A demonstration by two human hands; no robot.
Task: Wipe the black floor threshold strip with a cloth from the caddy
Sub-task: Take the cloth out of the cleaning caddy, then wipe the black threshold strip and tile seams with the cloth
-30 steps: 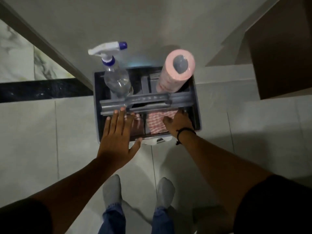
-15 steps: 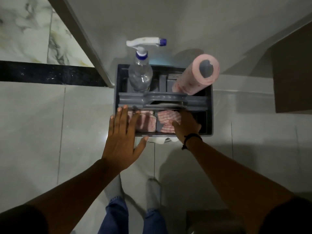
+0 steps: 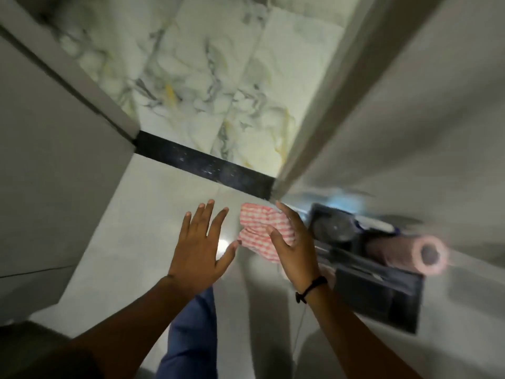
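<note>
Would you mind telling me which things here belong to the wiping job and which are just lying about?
For the job: cloth in the right hand, black strip, caddy.
Lying about: pink roll, marble floor.

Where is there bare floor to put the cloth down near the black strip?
Bare pale tile lies between the black threshold strip, the grey wall panel and the left hand. It is crowded on the right: the right hand holds the checked cloth beside the caddy.
</note>
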